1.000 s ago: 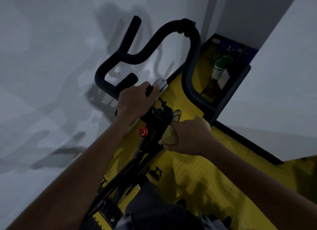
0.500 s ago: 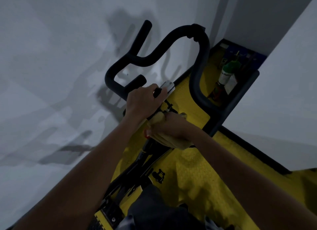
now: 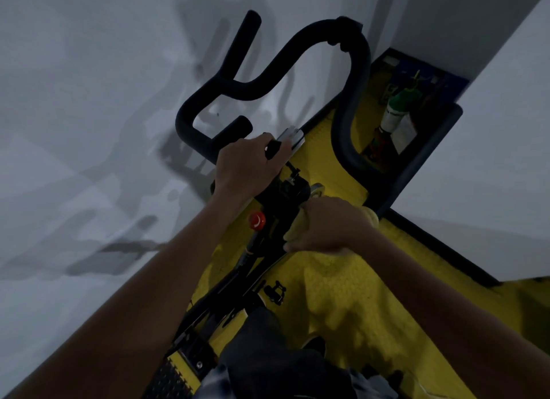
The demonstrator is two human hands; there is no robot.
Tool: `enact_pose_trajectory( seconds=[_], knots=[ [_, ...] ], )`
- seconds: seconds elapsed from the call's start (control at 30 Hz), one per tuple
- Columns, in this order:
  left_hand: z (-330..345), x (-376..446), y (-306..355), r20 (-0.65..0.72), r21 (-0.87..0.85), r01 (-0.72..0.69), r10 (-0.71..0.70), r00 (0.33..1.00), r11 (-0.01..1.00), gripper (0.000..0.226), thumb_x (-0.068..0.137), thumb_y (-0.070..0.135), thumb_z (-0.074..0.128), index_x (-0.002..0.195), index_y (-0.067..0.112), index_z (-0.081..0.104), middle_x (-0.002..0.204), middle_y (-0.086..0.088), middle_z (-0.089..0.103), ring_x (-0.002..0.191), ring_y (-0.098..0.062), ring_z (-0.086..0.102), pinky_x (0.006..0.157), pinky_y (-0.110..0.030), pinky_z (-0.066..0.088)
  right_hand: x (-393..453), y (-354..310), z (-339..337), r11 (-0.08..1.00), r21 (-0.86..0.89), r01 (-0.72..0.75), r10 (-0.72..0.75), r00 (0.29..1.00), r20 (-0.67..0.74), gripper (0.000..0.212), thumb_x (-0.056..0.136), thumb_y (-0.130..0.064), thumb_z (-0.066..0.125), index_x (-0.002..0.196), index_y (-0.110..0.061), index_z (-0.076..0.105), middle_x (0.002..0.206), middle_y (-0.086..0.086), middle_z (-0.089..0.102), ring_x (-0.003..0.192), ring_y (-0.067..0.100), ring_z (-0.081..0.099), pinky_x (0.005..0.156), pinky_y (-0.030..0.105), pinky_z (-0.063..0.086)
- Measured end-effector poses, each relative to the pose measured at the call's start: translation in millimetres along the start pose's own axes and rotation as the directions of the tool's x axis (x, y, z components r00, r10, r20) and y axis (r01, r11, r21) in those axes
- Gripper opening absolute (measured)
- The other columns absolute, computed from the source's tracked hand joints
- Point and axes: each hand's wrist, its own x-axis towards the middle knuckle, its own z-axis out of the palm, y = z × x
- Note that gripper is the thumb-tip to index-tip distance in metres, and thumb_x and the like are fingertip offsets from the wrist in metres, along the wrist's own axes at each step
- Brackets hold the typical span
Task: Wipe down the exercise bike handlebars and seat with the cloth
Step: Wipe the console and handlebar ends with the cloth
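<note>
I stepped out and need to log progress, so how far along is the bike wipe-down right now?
Nothing visibly marks any part as already wiped. In hand: the right hand grips the yellow cloth against the black frame just below the handlebars, near the red knob, while the left hand holds the centre bar. Left: the handlebar loops look untouched, and the seat is not in view.

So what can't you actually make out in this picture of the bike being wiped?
Head view only:
- The cloth: mostly wrapped inside the right hand; only yellowish bits show.
- The bike seat: not visible, below the bottom edge or behind the dark clothing.
- The part the left hand grips: covered by the hand.
- The green-capped bottle: label too small and dim to read.
</note>
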Motion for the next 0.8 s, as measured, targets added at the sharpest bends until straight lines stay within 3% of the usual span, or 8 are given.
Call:
enact_pose_trajectory(
  seconds=[0.13, 0.23, 0.3, 0.37, 0.47, 0.6, 0.7, 0.8],
  knots=[
    [-1, -1, 1, -0.005, -0.004, 0.009, -0.009, 1.000, 1.000, 0.046, 0.099, 0.065, 0.036, 0.071, 0.029, 0.045, 0.052, 0.010, 0.045, 0.048, -0.009, 0.046, 0.050, -0.025, 0.027, 33, -13, -15, 0.830, 0.542, -0.131, -0.048, 0.952, 0.304, 0.047, 0.077, -0.041, 0.086, 0.113, -0.017, 0.068, 0.108, -0.006, 0.069, 0.101, 0.017, 0.066, 0.090, 0.035, 0.054],
    [-1, -1, 1, 0.004, -0.014, 0.013, -0.013, 1.000, 1.000, 0.048, 0.099, 0.065, 0.036, 0.072, 0.027, 0.047, 0.055, 0.006, 0.051, 0.053, -0.016, 0.053, 0.052, -0.028, 0.035, 43, -21, -17, 0.718, 0.658, -0.228, -0.060, 0.921, 0.385, 0.043, 0.080, -0.033, 0.085, 0.114, -0.011, 0.071, 0.110, 0.000, 0.072, 0.102, 0.022, 0.069, 0.087, 0.035, 0.056],
    [-2, -1, 2, 0.014, -0.010, 0.032, -0.032, 0.999, 0.999, 0.052, 0.098, 0.067, 0.033, 0.073, 0.026, 0.051, 0.058, 0.003, 0.058, 0.057, -0.019, 0.058, 0.057, -0.032, 0.045, 42, -23, -14, 0.711, 0.674, -0.199, -0.049, 0.943, 0.330, 0.039, 0.078, -0.036, 0.086, 0.107, -0.014, 0.072, 0.106, -0.001, 0.073, 0.097, 0.018, 0.070, 0.085, 0.033, 0.056],
    [-2, -2, 2, 0.022, -0.003, 0.037, -0.037, 0.999, 0.999, 0.055, 0.098, 0.069, 0.030, 0.074, 0.025, 0.053, 0.059, 0.003, 0.058, 0.058, -0.019, 0.058, 0.058, -0.032, 0.045, 28, -23, -8, 0.818, 0.571, -0.067, -0.035, 0.986, 0.165, 0.036, 0.078, -0.045, 0.084, 0.101, -0.021, 0.073, 0.099, -0.004, 0.073, 0.090, 0.011, 0.068, 0.085, 0.034, 0.056],
    [-3, -2, 2, 0.028, 0.010, 0.021, -0.021, 0.999, 1.000, 0.057, 0.098, 0.068, 0.029, 0.075, 0.023, 0.054, 0.057, 0.004, 0.056, 0.056, -0.018, 0.057, 0.055, -0.030, 0.039, -7, -14, 1, 0.972, 0.209, 0.107, -0.091, 0.992, -0.085, 0.043, 0.080, -0.058, 0.074, 0.107, -0.028, 0.061, 0.096, -0.011, 0.066, 0.083, 0.008, 0.063, 0.073, 0.032, 0.054],
    [-4, 0, 1, 0.017, 0.007, 0.011, -0.011, 1.000, 1.000, 0.057, 0.099, 0.068, 0.029, 0.076, 0.023, 0.055, 0.057, 0.004, 0.055, 0.055, -0.017, 0.056, 0.057, -0.030, 0.042, -38, 24, 21, 0.939, -0.307, 0.156, -0.254, 0.916, -0.311, 0.058, 0.080, -0.061, 0.068, 0.124, -0.025, 0.055, 0.109, -0.009, 0.067, 0.099, 0.014, 0.062, 0.088, 0.032, 0.043],
    [-4, 0, 3, 0.011, -0.003, 0.003, -0.003, 1.000, 1.000, 0.053, 0.099, 0.067, 0.031, 0.074, 0.025, 0.052, 0.056, 0.004, 0.054, 0.055, -0.018, 0.055, 0.057, -0.030, 0.040, -50, 47, 33, 0.912, -0.369, 0.178, -0.325, 0.864, -0.385, 0.063, 0.079, -0.066, 0.060, 0.127, -0.026, 0.057, 0.124, -0.008, 0.062, 0.117, 0.019, 0.055, 0.109, 0.041, 0.032],
    [-2, -2, 2, 0.008, -0.006, 0.008, -0.008, 1.000, 1.000, 0.051, 0.098, 0.069, 0.030, 0.072, 0.028, 0.048, 0.056, 0.006, 0.053, 0.054, -0.016, 0.054, 0.057, -0.029, 0.037, -50, 32, 30, 0.923, -0.360, 0.135, -0.259, 0.909, -0.325, 0.076, 0.078, -0.085, 0.046, 0.123, -0.025, 0.056, 0.114, -0.008, 0.064, 0.106, 0.016, 0.058, 0.101, 0.039, 0.038]
  ],
)
